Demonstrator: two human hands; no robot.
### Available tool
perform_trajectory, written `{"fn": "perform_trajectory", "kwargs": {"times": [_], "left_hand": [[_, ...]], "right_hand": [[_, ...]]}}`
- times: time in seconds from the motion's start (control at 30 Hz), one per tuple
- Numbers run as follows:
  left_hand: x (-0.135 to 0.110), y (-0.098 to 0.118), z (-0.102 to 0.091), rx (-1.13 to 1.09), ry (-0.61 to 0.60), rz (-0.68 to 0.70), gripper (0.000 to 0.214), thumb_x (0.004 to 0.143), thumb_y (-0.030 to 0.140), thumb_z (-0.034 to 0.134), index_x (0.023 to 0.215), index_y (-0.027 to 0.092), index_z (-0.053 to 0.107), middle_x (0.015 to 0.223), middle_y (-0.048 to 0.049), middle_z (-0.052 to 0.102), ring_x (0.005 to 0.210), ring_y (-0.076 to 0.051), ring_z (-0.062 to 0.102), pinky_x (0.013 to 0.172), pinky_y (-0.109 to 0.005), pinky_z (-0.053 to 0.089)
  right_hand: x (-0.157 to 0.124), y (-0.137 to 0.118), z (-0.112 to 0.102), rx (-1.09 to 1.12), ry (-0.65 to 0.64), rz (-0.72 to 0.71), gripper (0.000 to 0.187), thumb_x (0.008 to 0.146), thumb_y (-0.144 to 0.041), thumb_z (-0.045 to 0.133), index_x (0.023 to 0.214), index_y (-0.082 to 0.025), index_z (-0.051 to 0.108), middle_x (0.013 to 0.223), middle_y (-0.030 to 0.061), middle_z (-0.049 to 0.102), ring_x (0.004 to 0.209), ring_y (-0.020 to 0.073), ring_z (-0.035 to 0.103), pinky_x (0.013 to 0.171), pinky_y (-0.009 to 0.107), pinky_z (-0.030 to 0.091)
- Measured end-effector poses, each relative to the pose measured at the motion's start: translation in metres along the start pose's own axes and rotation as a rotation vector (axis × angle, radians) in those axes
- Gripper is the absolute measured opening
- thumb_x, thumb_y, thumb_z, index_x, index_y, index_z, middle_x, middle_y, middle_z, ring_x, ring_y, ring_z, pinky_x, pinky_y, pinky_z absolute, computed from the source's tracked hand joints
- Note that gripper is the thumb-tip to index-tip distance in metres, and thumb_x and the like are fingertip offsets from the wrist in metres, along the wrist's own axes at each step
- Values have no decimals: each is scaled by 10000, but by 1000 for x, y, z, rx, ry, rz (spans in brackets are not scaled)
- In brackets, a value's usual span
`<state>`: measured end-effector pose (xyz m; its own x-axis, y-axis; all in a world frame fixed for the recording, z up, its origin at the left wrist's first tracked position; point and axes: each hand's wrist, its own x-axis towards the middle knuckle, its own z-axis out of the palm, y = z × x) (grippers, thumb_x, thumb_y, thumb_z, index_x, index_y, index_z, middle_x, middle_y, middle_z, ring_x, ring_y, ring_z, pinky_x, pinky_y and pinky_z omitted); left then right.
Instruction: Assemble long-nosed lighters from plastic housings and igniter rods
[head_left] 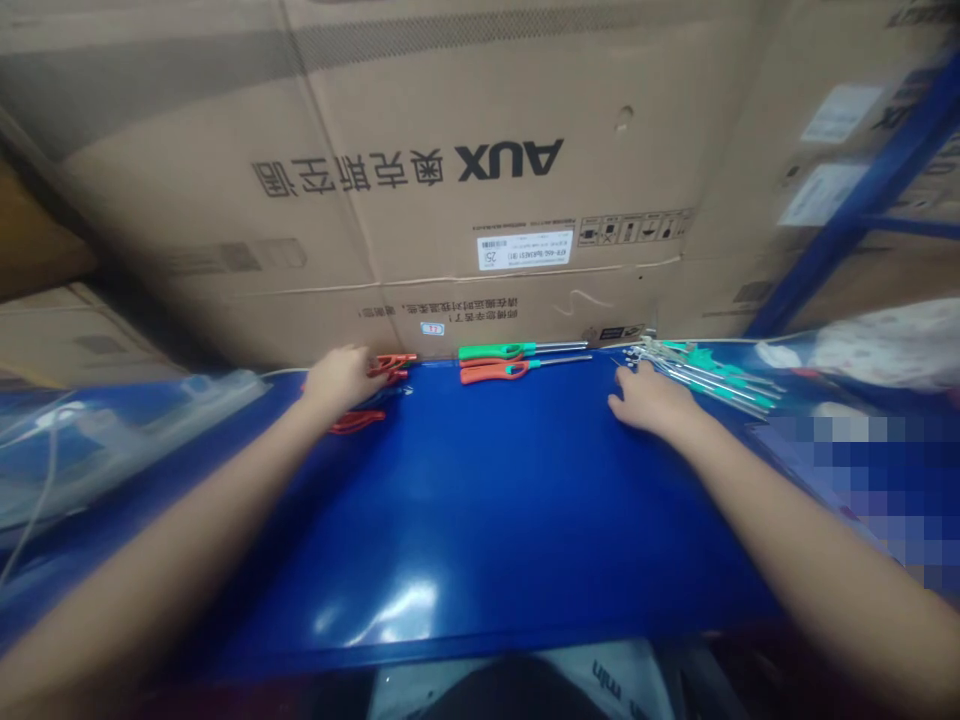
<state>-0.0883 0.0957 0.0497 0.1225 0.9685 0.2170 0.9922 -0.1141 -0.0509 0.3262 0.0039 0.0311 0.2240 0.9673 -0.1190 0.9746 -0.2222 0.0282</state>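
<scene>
At the back left of the blue table, my left hand (341, 382) curls over a pile of orange lighter handles (356, 422). Its fingers look closed on an orange handle; their tips are partly hidden. My right hand (651, 400) reaches to the near ends of a heap of metal lighter tubes with green parts (709, 372). Its thumb stands apart from the fingers, and nothing shows between them. Between the hands, against the cardboard, lie a green long-necked lighter (491, 352) and an orange long-necked lighter (495, 372), their metal tubes pointing right.
A large cardboard box wall (420, 240) rises along the back edge of the blue table (480, 500). A clear plastic tray (150, 440) with a white cable stands at left. White patterned cloth or bag (889, 342) lies at right, near a blue metal post (855, 200).
</scene>
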Motion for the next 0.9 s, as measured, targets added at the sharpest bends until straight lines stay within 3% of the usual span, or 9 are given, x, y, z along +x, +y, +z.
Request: {"fn": "perform_trajectory", "kwargs": {"times": [0.37,0.53,0.67,0.8,0.9], "left_hand": [[-7,-6,1,11,-112,-71,376,827,551,526,776,218,693,877,-116,744,839,-334,696,535,-323,391],[-8,-4,-3,28,-137,-61,323,838,477,555,766,208,718,837,-119,738,782,-311,697,557,-309,404],[-12,2,-11,47,-77,-37,300,873,368,542,853,140,736,867,-171,729,821,-341,697,628,-327,438],[-26,24,-21,2,-5,73,264,893,347,562,898,150,738,911,-159,727,914,-356,678,669,-350,459],[-52,56,-20,-95,-18,246,190,911,328,599,890,195,732,934,-85,741,902,-272,668,697,-321,470]], "right_hand": [[13,25,-8,-53,15,123,458,953,-347,501,1311,-78,596,1400,268,506,1290,406,521,951,488,493],[13,25,-4,-42,32,108,437,939,-345,533,1255,-61,637,1377,282,511,1246,415,555,929,485,503],[15,26,-2,-4,116,63,454,943,-338,522,1280,-47,610,1352,291,500,1229,428,560,949,506,494],[13,17,-1,78,236,-111,407,965,-328,504,1298,-113,595,1322,213,524,1203,324,581,1035,433,464],[-1,-3,0,351,378,-513,329,957,-298,533,1248,-164,606,1252,146,555,1051,236,630,999,380,494]]}}
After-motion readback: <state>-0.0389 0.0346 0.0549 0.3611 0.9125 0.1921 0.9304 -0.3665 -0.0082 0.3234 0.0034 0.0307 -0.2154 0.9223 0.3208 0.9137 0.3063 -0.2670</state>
